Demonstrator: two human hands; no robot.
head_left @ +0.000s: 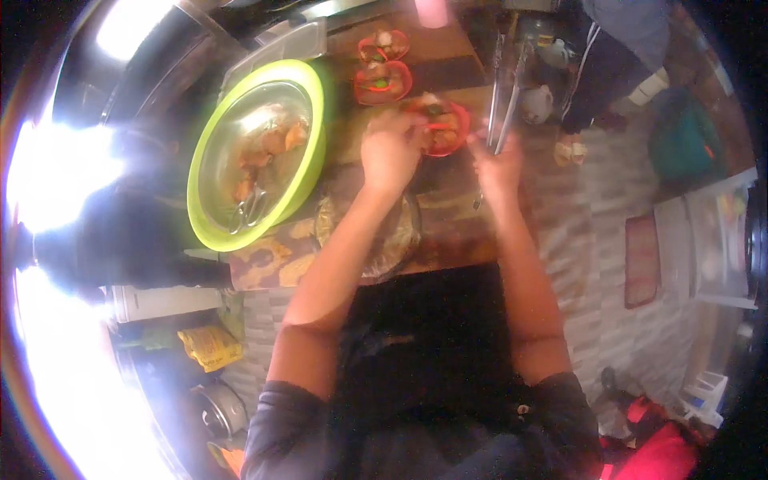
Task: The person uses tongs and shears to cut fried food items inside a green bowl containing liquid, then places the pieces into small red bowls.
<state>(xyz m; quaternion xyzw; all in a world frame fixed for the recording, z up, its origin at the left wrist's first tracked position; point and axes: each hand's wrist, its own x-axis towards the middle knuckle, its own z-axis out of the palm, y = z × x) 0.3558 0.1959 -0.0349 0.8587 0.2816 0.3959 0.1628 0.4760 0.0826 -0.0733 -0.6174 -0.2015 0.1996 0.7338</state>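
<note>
My left hand (393, 144) is at the left rim of a small red container (455, 123), its blurred fingers closed about the edge. Orange-brown food pieces and something pale fill this container. On its other side, my right hand (499, 168) grips a pair of metal tongs (493, 99), whose long arms point away from me. Two similar red containers of food, a nearer one (384, 83) and a farther one (384, 45), sit beyond my left hand. A lime-green basin (318, 120) to the left holds orange-brown pieces (273, 144) and a shiny metal utensil (249, 211).
Beneath my left forearm lies a round, shiny item (393, 246) on the wooden table (453, 207). A clear plastic tray (288, 45) is behind the basin, and a pink object (432, 13) at the far edge. Another person's legs (606, 84) stand beyond the table's right side.
</note>
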